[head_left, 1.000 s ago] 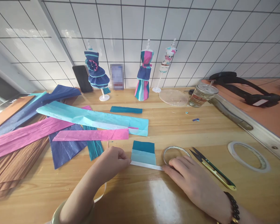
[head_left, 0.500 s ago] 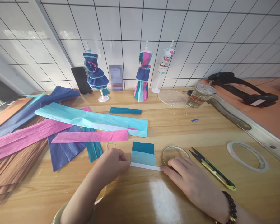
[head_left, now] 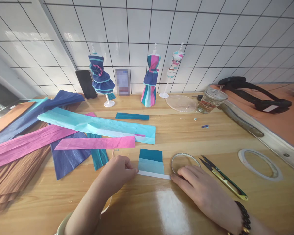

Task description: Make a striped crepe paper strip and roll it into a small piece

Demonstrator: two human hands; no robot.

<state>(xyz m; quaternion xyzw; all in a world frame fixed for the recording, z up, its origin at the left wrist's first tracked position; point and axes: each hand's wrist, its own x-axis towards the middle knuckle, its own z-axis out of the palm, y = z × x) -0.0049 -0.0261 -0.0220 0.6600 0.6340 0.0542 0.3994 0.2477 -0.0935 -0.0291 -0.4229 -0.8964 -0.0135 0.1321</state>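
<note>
A small paper piece point(head_left: 151, 160), dark teal above light blue, lies flat on the wooden table. Along its lower edge runs a narrow white tape strip point(head_left: 154, 175). My left hand point(head_left: 121, 169) pinches the strip's left end, fingers curled. The fingertips of my right hand point(head_left: 198, 186) are pressed together on its right end, beside a thin tape roll point(head_left: 185, 155) that those fingers partly cover. To the right of that hand lie black and yellow thread snips point(head_left: 222, 178).
Coloured paper strips point(head_left: 95, 125) spread over the left side. Three small dressed mannequins point(head_left: 150, 78) stand by the tiled wall, with a phone point(head_left: 86, 84) nearby. A lidded glass point(head_left: 210, 99), a second tape roll point(head_left: 259, 164) and a black headset point(head_left: 257, 94) are at the right.
</note>
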